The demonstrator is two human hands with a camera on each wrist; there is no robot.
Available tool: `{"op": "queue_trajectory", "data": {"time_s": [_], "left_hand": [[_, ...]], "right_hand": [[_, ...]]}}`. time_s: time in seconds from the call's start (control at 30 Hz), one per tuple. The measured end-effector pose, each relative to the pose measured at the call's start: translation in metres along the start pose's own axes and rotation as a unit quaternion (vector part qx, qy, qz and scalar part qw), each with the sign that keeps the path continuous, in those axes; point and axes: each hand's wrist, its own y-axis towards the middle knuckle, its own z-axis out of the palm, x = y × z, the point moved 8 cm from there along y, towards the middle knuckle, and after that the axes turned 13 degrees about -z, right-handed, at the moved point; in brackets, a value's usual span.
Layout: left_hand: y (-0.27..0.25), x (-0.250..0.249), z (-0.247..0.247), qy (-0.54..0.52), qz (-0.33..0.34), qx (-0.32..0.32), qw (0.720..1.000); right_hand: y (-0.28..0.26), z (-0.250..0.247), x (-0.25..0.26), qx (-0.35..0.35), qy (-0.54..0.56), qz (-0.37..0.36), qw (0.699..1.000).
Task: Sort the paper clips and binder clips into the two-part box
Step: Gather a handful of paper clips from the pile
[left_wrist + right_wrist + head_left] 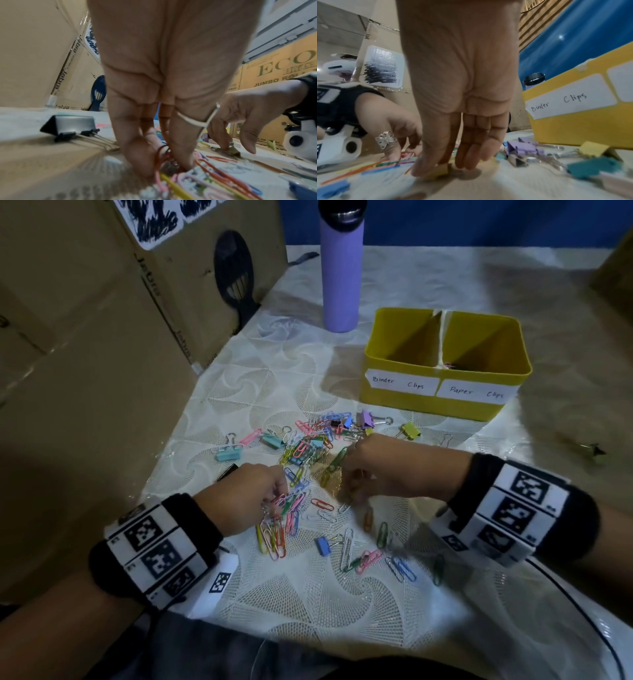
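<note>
- Table [394, 621], lace-patterned cloth: both hands work a mixed scatter at its centre, with cardboard cartons walling the 9 o'clock side and a purple bottle [340, 268] standing at 12 o'clock.
- Two-part box [445, 392], yellow, at 1 o'clock from the pile: its left half is labelled "Binder Clips", its right half "Paper Clips". A few clips show at the divider in the right half; the left half's floor is hidden by the front wall.
- Paper clips [301, 501], many colours, lie thickest at the centre and trail toward 5 o'clock. Binder clips [371, 419] sit mostly along the pile's far edge, just before the box.
- Left hand [250, 498], at 8 o'clock of the pile: thumb and fingers are pinched around a small bunch of paper clips, a red one looped between the fingertips in the wrist view. Best gathered by lifting straight up, so linked clips shake loose before the carry.
- Right hand [383, 470], at 3 o'clock of the pile: fingers straight and pointing down, tips pressing on a small yellowish clip [440, 170], apparently a binder clip, though blur leaves that uncertain. It is touched, not yet gripped; closing the thumb under its folded back should secure it.
- Each load should be checked against the labels before release.
</note>
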Motion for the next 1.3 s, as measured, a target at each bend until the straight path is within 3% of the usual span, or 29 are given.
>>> {"op": "queue_trajectory", "data": {"time_s": [0.27,0.57,0.73,0.83,0.97,1.17,1.3], "left_hand": [[-0.001,-0.001,0.005,-0.005,-0.005,0.023,1.0],[-0.009,-0.009,0.002,0.008,-0.004,0.0,1.0],[-0.032,-0.036,-0.01,0.021,0.065,-0.086,0.994],[-0.048,-0.061,0.0,0.03,0.114,-0.052,0.992],[-0.047,-0.067,0.026,0.08,0.09,-0.006,0.993],[-0.045,-0.051,0.028,0.022,0.063,-0.001,0.998],[-0.037,-0.021,-0.011,-0.077,-0.011,-0.054,0.996]], "right_hand": [[-0.013,0.008,0.001,0.041,-0.026,0.023,0.999],[-0.032,-0.006,-0.029,0.048,-0.218,0.113,0.968],[-0.023,-0.01,-0.012,-0.027,-0.09,0.073,0.993],[-0.015,-0.008,-0.001,-0.021,-0.025,0.018,0.999],[-0.015,0.003,0.006,-0.013,-0.002,-0.025,1.0],[-0.03,0.013,0.016,0.017,-0.027,-0.049,0.998],[-0.017,0.003,0.016,-0.006,-0.004,-0.025,1.0]]}}
